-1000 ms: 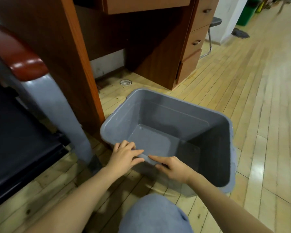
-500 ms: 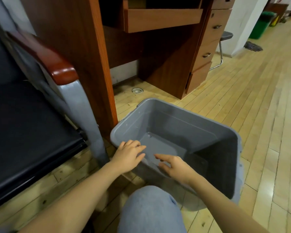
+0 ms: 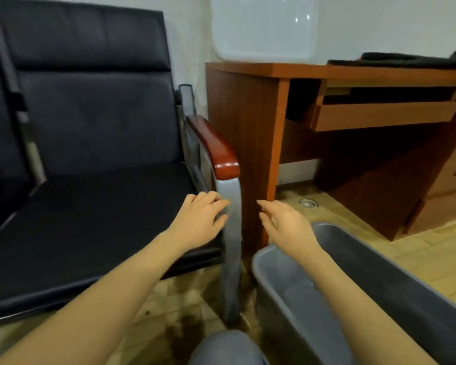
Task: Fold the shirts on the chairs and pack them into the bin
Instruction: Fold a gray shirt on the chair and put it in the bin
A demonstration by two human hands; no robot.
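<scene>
Both hands hang empty with fingers loosely spread, the left hand [image 3: 199,221] over the front corner of the black chair [image 3: 95,196] just beside its metal arm post [image 3: 231,233], the right hand [image 3: 284,225] above the near-left rim of the grey bin [image 3: 406,283]. No shirt shows on this seat; a dark heap on the desk [image 3: 248,122] at two o'clock may be cloth, though I cannot tell. The bin lies at four o'clock, long axis toward two, nearer the right hand, and the post stands between seat and bin.
</scene>
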